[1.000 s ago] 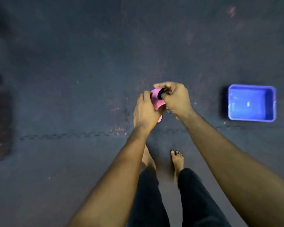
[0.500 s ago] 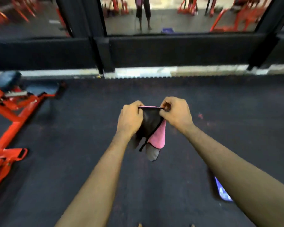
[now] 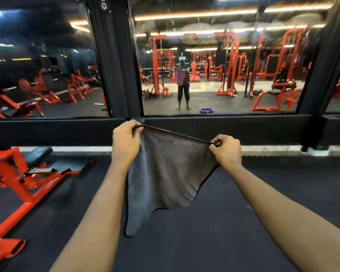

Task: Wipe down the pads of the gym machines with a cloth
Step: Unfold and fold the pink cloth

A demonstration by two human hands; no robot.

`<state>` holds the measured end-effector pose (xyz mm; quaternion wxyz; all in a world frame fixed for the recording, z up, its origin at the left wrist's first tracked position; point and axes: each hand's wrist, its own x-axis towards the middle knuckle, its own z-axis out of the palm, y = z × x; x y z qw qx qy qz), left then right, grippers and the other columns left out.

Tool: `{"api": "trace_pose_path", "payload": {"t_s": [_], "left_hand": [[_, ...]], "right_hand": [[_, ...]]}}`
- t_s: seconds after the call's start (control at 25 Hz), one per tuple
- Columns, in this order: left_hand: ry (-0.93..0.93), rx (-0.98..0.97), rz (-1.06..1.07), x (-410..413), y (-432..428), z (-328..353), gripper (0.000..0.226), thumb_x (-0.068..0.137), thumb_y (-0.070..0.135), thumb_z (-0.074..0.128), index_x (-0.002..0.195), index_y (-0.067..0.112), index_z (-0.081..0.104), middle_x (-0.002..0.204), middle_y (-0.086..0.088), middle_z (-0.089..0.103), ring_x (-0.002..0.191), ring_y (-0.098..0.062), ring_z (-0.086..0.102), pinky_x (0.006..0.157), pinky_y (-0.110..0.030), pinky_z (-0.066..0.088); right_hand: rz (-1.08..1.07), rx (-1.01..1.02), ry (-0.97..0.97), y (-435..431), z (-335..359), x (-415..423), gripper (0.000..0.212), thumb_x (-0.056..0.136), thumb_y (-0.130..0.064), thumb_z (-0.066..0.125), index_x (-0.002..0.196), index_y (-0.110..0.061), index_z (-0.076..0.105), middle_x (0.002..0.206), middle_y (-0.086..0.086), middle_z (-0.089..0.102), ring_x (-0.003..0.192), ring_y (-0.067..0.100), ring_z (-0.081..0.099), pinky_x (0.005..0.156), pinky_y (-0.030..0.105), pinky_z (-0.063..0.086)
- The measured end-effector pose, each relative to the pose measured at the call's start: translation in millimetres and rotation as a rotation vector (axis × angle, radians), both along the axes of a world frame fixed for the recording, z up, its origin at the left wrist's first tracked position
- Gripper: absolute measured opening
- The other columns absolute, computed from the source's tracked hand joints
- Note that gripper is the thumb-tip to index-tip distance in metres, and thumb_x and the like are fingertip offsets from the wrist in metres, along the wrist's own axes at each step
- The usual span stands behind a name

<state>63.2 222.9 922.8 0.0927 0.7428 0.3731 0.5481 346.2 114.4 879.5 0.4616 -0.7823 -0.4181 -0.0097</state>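
1. Hands: the left hand (image 3: 126,142) is clenched round one top corner of the grey microfibre cloth (image 3: 165,173). The right hand (image 3: 227,150) pinches the other top corner between thumb and curled fingers.
2. Cloth position: it is spread between the two hands at about chest height, its dark-edged top hem pulled nearly straight. The body hangs free above the floor (image 3: 224,222) and touches nothing. The lower left corner droops lowest.
3. Step in hand (judgement): opening the cloth out and checking it before any wiping. No pad has been touched.
4. Nearest target: the black seat pad (image 3: 37,155) on the red machine (image 3: 28,201), down to the left and well apart from the cloth.
5. To do this step well:
   - hold the hem level so the whole face shows, and look for grit or dry patches;
   - fold it flat into a wad that fills one palm, clean face outward;
   - don't let the drooping corner drag on the floor on the way over.
6. In the mirror (image 3: 263,91) the far face of the cloth looks pinkish. Dampness cannot be told from here.
7. Risk: a loose, unfolded cloth would bunch up and skip the pad's seams.
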Motion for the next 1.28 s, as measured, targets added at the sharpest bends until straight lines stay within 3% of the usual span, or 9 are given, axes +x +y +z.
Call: {"api": "trace_pose_path", "payload": {"t_s": [0.08, 0.28, 0.44, 0.52, 0.68, 0.84, 1.0, 1.16, 1.28], "left_hand": [[-0.098, 0.027, 0.087, -1, -2, 6, 0.007, 0.093, 0.008, 0.063, 0.092, 0.012, 0.070, 0.084, -0.001, 0.070, 0.081, -0.017, 0.066, 0.078, -0.025, 0.050], [-0.229, 0.016, 0.205, 5, -9, 13, 0.012, 0.101, 0.016, 0.055, 0.101, 0.008, 0.063, 0.084, -0.011, 0.069, 0.080, -0.031, 0.065, 0.072, -0.036, 0.048], [-0.419, 0.190, 0.270, 15, -35, 17, 0.015, 0.103, 0.010, 0.047, 0.103, -0.001, 0.056, 0.081, -0.006, 0.060, 0.072, -0.015, 0.053, 0.066, -0.019, 0.036], [-0.505, 0.240, 0.294, 14, -42, 19, 0.016, 0.104, 0.012, 0.045, 0.102, -0.002, 0.053, 0.078, -0.005, 0.058, 0.067, -0.013, 0.049, 0.063, -0.019, 0.036], [-0.316, -0.124, 0.519, 9, -31, 23, 0.021, 0.102, 0.027, 0.050, 0.100, 0.007, 0.056, 0.088, -0.019, 0.067, 0.085, -0.040, 0.064, 0.069, -0.046, 0.052], [-0.242, -0.506, 0.562, 13, -28, 26, 0.024, 0.095, 0.025, 0.059, 0.099, 0.002, 0.065, 0.107, -0.024, 0.066, 0.105, -0.046, 0.061, 0.085, -0.048, 0.051], [-0.076, -0.540, 0.305, 31, -34, 21, 0.029, 0.088, 0.028, 0.063, 0.071, 0.005, 0.065, 0.084, -0.020, 0.067, 0.091, -0.041, 0.064, 0.074, -0.037, 0.049], [0.107, -0.504, 0.052, 47, -41, 17, 0.040, 0.090, 0.033, 0.066, 0.060, 0.007, 0.061, 0.059, -0.008, 0.058, 0.067, -0.031, 0.062, 0.061, -0.033, 0.048], [0.190, -0.505, -0.040, 47, -38, 18, 0.038, 0.094, 0.030, 0.061, 0.061, 0.010, 0.062, 0.059, -0.007, 0.059, 0.062, -0.027, 0.063, 0.062, -0.038, 0.056]], "right_hand": [[-0.032, 0.056, 0.046, -5, 9, 16, 0.002, 0.083, -0.021, 0.073, 0.081, -0.023, 0.074, 0.076, -0.002, 0.074, 0.081, 0.021, 0.070, 0.078, 0.031, 0.055], [-0.084, 0.317, 0.193, -8, 33, 30, 0.006, 0.094, -0.016, 0.067, 0.094, -0.016, 0.073, 0.089, 0.000, 0.071, 0.087, 0.018, 0.066, 0.083, 0.029, 0.051], [-0.124, 0.661, 0.346, -14, 60, 10, 0.007, 0.101, -0.014, 0.058, 0.097, -0.012, 0.063, 0.084, -0.005, 0.062, 0.074, 0.001, 0.056, 0.067, 0.008, 0.043], [-0.141, 0.744, 0.317, -16, 68, 1, 0.006, 0.100, -0.012, 0.058, 0.096, -0.012, 0.062, 0.080, -0.009, 0.059, 0.073, -0.001, 0.055, 0.064, 0.002, 0.038], [-0.199, 0.540, 0.387, -5, 71, -7, 0.010, 0.097, -0.011, 0.060, 0.101, -0.007, 0.068, 0.090, 0.004, 0.068, 0.085, 0.018, 0.064, 0.072, 0.019, 0.042], [-0.232, 0.227, 0.509, 6, 63, -23, 0.021, 0.091, -0.020, 0.062, 0.101, -0.005, 0.074, 0.103, 0.015, 0.072, 0.101, 0.036, 0.067, 0.075, 0.027, 0.042], [0.086, 0.178, 0.499, 21, 48, -64, 0.020, 0.081, -0.030, 0.071, 0.070, -0.014, 0.071, 0.077, 0.006, 0.072, 0.085, 0.032, 0.071, 0.079, 0.044, 0.061], [0.337, 0.165, 0.387, 25, 35, -95, 0.013, 0.089, -0.026, 0.073, 0.078, -0.019, 0.075, 0.076, 0.001, 0.073, 0.077, 0.020, 0.072, 0.069, 0.049, 0.062], [0.449, 0.193, 0.272, 24, 33, -101, 0.007, 0.090, -0.023, 0.072, 0.086, -0.020, 0.077, 0.080, -0.005, 0.074, 0.081, 0.016, 0.072, 0.076, 0.048, 0.061]]}}
